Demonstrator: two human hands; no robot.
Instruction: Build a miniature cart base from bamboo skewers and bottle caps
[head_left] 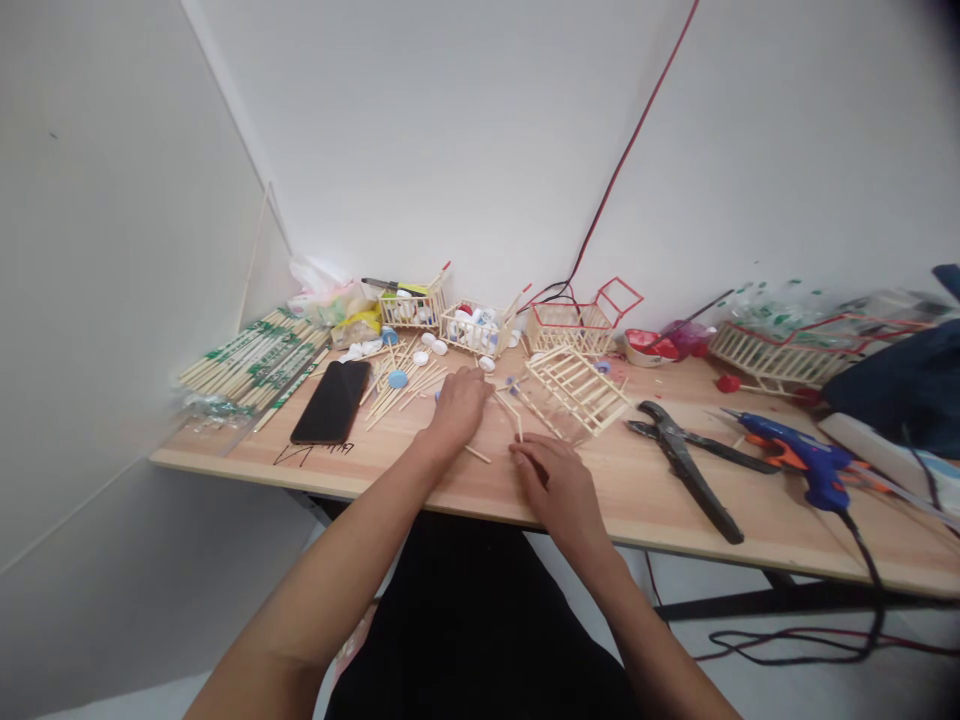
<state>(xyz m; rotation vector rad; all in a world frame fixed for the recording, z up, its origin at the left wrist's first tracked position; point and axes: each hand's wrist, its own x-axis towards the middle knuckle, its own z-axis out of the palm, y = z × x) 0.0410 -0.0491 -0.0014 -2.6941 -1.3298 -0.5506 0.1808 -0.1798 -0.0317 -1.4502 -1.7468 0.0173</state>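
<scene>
My left hand (pixel 459 405) rests knuckles-up on the wooden table (pixel 750 520), its fingers curled down among loose wooden sticks (pixel 401 385) and bottle caps (pixel 397 379); what it grips is hidden. My right hand (pixel 555 480) lies nearer the table's front edge, fingers pinched on a thin wooden stick (pixel 517 425) that points away from me. A flat ladder-like frame of sticks (pixel 579 388) lies just beyond my right hand.
A black phone (pixel 332 401) and wrapped chopstick bundles (pixel 255 360) lie at the left. Small stick baskets (pixel 480 328) stand along the wall. Black pliers (pixel 686 465) and a blue glue gun (pixel 799 460) with its cord lie at the right, near a dark cloth (pixel 900 385).
</scene>
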